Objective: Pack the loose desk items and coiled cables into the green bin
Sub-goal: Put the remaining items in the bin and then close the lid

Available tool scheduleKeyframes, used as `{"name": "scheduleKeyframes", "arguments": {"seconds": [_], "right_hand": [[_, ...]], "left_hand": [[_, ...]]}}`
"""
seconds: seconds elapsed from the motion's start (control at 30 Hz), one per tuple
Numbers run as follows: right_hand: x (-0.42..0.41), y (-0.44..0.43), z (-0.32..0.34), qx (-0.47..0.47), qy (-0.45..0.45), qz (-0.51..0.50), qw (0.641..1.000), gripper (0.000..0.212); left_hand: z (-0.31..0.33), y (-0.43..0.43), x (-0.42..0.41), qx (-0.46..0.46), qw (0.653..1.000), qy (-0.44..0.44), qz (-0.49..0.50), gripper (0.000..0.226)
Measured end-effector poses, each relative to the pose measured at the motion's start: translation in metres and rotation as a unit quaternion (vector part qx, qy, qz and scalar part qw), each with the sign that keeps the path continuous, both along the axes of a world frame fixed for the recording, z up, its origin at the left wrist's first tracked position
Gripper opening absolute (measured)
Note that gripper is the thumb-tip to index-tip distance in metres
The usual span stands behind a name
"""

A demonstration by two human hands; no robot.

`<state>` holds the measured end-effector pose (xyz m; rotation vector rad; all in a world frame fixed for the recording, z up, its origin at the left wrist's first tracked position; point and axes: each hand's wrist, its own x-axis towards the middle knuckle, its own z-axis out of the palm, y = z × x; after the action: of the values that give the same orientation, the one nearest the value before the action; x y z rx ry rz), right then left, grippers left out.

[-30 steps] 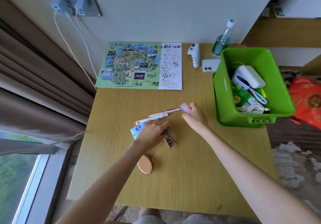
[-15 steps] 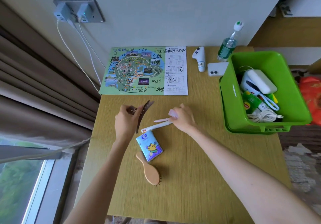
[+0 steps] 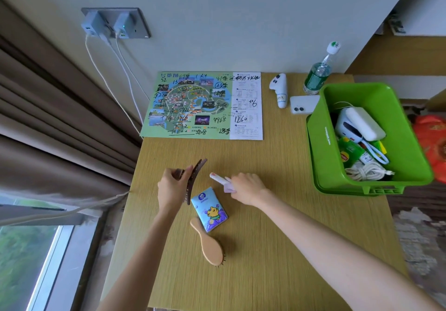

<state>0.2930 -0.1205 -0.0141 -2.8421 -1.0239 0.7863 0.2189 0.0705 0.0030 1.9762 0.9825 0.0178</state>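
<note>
Above the desk [image 3: 277, 214], left hand [image 3: 171, 190] pinches a long dark-brown hair clip [image 3: 194, 173].

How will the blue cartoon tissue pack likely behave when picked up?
The tissue pack looks like a soft film-wrapped pouch, so probably light and squashy when gripped. The shiny wrap may be a bit slippery. It lies flat on the desk, so unlikely to roll; lifting it might nudge the hairbrush handle beside it.
</note>
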Motion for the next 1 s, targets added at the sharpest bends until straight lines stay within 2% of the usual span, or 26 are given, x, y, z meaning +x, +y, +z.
{"name": "scheduleKeyframes", "arguments": {"seconds": [0.07,0.17,0.3,0.4,0.53,0.6,0.67,0.73,0.8,0.87,0.93,1.0], "right_hand": [[0.010,-0.012,0.017,0.065,0.018,-0.071,0.995,0.020],[0.031,-0.035,0.055,0.160,0.030,-0.181,0.970,0.011],[0.060,-0.081,0.112,0.238,-0.025,-0.291,0.926,0.012],[0.084,-0.126,0.143,0.298,-0.063,-0.365,0.880,0.010],[0.115,-0.183,0.161,0.384,-0.122,-0.479,0.780,0.015],[0.125,-0.199,0.157,0.404,-0.136,-0.508,0.748,0.021],[0.132,-0.206,0.147,0.381,-0.099,-0.513,0.762,0.023],[0.136,-0.208,0.131,0.319,-0.030,-0.495,0.808,0.031],[0.134,-0.210,0.115,0.240,-0.003,-0.470,0.849,0.047],[0.130,-0.214,0.106,0.217,-0.021,-0.470,0.855,0.053],[0.126,-0.218,0.102,0.241,-0.013,-0.475,0.846,0.053],[0.121,-0.221,0.100,0.238,-0.001,-0.447,0.862,0.050]], "left_hand": [[0.005,-0.008,0.009,-0.019,1.000,-0.011,-0.011,0.047],[0.019,-0.028,0.030,-0.049,0.998,-0.026,-0.025,0.042],[0.042,-0.066,0.065,-0.059,0.995,-0.050,-0.057,0.045],[0.058,-0.096,0.087,-0.058,0.993,-0.055,-0.088,0.049],[0.074,-0.134,0.109,-0.079,0.986,-0.082,-0.124,0.046],[0.081,-0.151,0.118,-0.093,0.982,-0.096,-0.135,0.043],[0.087,-0.167,0.126,-0.100,0.979,-0.110,-0.142,0.039],[0.091,-0.182,0.132,-0.106,0.976,-0.114,-0.154,0.035],[0.094,-0.193,0.138,-0.099,0.974,-0.109,-0.173,0.030],[0.096,-0.202,0.143,-0.085,0.972,-0.108,-0.191,0.030],[0.099,-0.210,0.148,-0.078,0.969,-0.108,-0.210,0.029],[0.104,-0.220,0.153,-0.073,0.966,-0.111,-0.223,0.029]]}}
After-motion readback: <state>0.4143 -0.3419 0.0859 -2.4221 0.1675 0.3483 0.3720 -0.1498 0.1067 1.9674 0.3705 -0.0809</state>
